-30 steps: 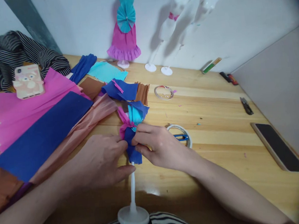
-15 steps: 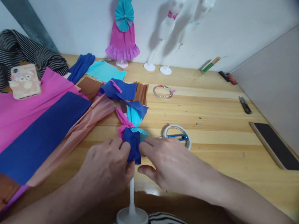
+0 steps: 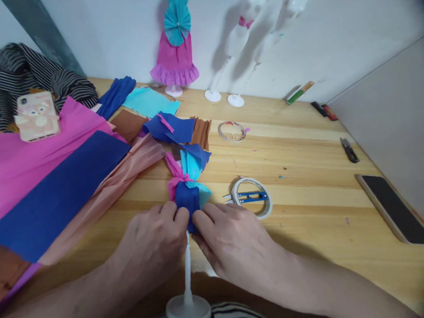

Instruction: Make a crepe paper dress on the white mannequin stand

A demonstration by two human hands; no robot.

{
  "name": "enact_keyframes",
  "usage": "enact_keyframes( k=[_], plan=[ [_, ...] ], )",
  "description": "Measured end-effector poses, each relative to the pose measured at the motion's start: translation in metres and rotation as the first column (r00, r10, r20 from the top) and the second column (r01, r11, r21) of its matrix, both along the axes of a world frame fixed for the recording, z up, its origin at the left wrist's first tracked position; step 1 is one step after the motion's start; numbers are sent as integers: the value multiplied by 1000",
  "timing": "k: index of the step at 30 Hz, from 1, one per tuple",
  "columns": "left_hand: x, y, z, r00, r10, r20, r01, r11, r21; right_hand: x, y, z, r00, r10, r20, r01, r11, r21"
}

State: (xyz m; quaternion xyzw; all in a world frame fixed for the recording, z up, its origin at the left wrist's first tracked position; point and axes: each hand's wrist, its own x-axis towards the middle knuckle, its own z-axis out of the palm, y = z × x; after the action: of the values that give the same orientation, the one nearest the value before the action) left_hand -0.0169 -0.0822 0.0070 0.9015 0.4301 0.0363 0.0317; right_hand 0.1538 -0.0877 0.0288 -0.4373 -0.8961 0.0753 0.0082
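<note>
A small mannequin on a white stand lies tilted away from me, its round base near my lap. Blue crepe paper wraps its lower body, below pink paper and turquoise paper gathered at the middle. My left hand pinches the left side of the blue paper's lower edge. On the right side, my right hand grips the same edge, thumb underneath. Both sets of fingertips are partly hidden. Right of the hands, blue thread snips lie across a roll of white tape.
Crepe paper sheets, including a long blue strip, cover the left side, with a phone in a bear case on them. A dressed mannequin and bare ones stand along the wall. A dark-screened phone and a cutter lie right.
My right hand has shifted slightly left and down, its thumb closing in under the blue paper. The snips' tips have come into view beside it.
</note>
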Motion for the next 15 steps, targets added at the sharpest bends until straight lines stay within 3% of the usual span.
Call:
enact_keyframes(
  k=[5,11,15],
  plan=[
    [-2,0,0,999,-33,-7,32,999,-15,1,-2,-4,999,48,8,-48,999,2],
    [0,1,5,997,-55,-46,46,983,-177,4,0,-4,999,52,3,-52,997,-63],
    [-4,4,9,996,-85,-32,69,938,-340,7,7,0,997,69,-18,-72,977,-203]
  ],
)
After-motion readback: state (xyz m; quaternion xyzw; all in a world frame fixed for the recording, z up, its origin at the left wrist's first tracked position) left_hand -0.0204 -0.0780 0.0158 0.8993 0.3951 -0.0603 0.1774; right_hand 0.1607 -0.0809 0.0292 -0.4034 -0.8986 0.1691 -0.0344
